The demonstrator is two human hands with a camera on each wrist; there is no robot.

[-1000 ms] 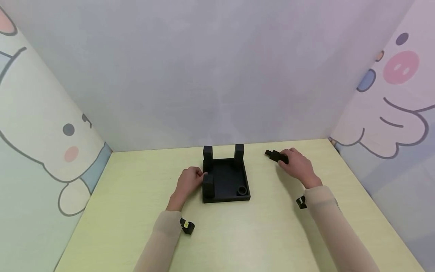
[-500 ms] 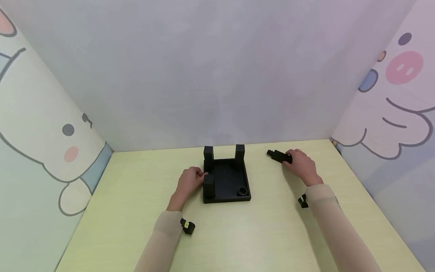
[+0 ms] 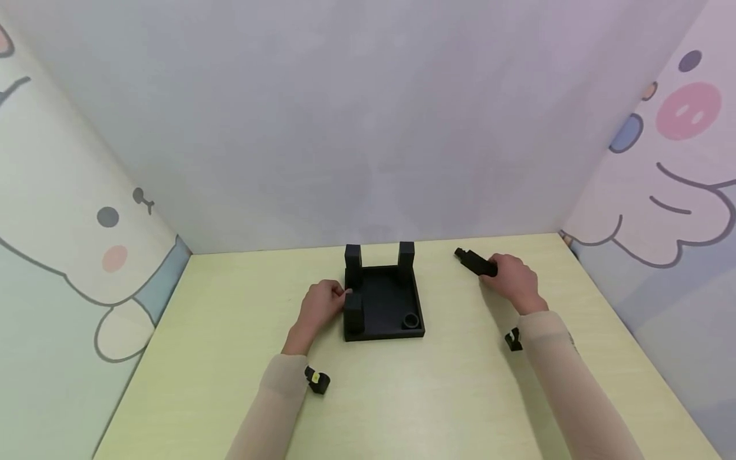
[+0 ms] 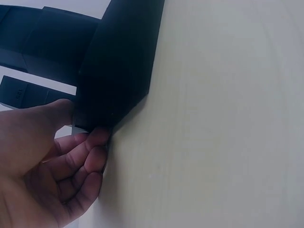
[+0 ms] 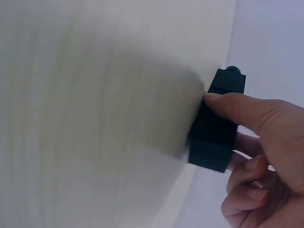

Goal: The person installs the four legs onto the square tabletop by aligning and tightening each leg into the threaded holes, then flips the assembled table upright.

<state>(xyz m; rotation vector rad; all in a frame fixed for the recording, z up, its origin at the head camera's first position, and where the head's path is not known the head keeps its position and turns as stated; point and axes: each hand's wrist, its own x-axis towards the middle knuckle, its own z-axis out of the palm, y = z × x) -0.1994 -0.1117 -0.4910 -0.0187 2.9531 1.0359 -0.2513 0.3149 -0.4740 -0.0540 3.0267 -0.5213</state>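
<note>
A square black tray-like base (image 3: 382, 297) stands on the table, with upright posts at three corners and a small ring (image 3: 411, 321) at its near right corner. My left hand (image 3: 320, 305) pinches the base's left wall, between the two left posts. In the left wrist view the thumb lies on one side of the wall (image 4: 118, 61) and curled fingers on the other. To the right of the base, my right hand (image 3: 515, 281) pinches a black stepped block (image 3: 476, 262) by one end, its narrow stub pointing left. The right wrist view shows a round peg on that block (image 5: 216, 126).
The pale yellow table (image 3: 448, 383) runs back to a grey-white wall (image 3: 374, 128). Side walls with cartoon animals (image 3: 684, 115) close in on left and right. A small black camera (image 3: 318, 381) sits at the left wrist, another (image 3: 513, 339) at the right.
My right hand has shifted slightly right with the block, whose stub end now slants up a little more. The left hand keeps its grip on the base, which stays in place.
</note>
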